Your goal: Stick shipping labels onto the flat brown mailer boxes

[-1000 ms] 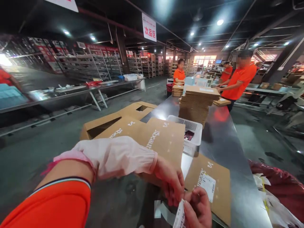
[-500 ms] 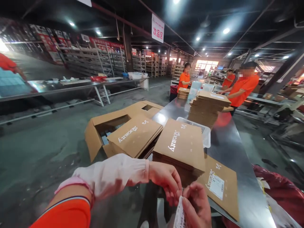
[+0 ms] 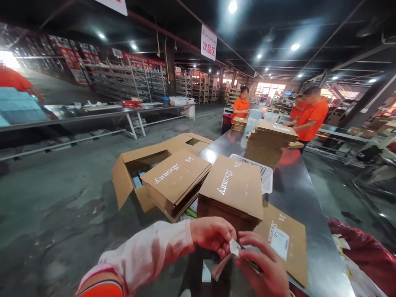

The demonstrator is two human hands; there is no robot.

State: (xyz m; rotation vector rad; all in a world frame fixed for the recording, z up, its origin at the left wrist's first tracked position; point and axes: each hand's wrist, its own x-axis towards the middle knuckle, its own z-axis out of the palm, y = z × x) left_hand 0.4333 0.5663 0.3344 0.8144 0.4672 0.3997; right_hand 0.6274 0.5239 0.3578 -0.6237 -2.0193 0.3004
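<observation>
White and paper-like, a small creased slip (image 3: pixel 234 247) is held between the two hands, just in front of the nearer stack of brown mailers (image 3: pixel 230 189). One end is pinched by the left hand (image 3: pixel 212 234), its fingers drawn close together; the other side is gripped by the right hand (image 3: pixel 264 264), its fingers set a little wider, with a dark narrow piece (image 3: pixel 252 260) caught among them. What that piece is cannot be told. A pale strip (image 3: pixel 220 268) is seen hanging below; whether it is joined to the slip is not shown.

If the two ends are tugged unevenly, the slip could well be torn, since so little of it is gripped. If it is folded harder, any print on it could be spoiled. Should the pinch be loosened, the slip might be dropped beyond the edge of the bench (image 3: pixel 291 185). The stack could be knocked askew by the knuckles, and the labelled mailer (image 3: pixel 295 249) beside it brushed out of place by the right hand.
</observation>
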